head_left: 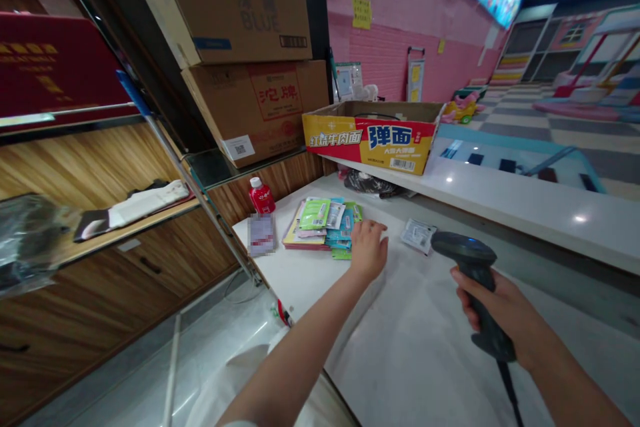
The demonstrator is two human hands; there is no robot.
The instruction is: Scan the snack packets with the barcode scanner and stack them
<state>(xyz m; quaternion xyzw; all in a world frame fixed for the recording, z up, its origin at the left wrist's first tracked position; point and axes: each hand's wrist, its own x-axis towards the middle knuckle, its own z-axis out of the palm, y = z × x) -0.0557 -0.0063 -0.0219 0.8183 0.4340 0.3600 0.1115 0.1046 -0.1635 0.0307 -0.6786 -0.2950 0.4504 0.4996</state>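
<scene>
A person's two bare arms reach forward over a white desk [410, 347]. The right hand [500, 310] has its grip clenched around the handle of a dark handheld barcode scanner [473, 280], held upright above the desk with its head tipped toward the left and a cord trailing down from the handle's base. The left hand [369, 247] lies palm down at the right edge of a loose pile of small packets [325, 223] (green, teal and white sachets, overlapping one another) near the desk's far left corner; its fingers are curled over the packets there, though whether they actually pinch one cannot be told. A single white sachet [419, 235] lies apart from the pile, on the desk between the left hand and the scanner's head. Behind the pile stands a red bottle [261, 197] with a white cap. Further back, on a raised white ledge, sits an open yellow and red cardboard tray [373, 137] printed with large characters, with a black bag [370, 183] tucked just below its near side. Two brown cartons [250, 60] are stacked on a glass shelf to the left.
</scene>
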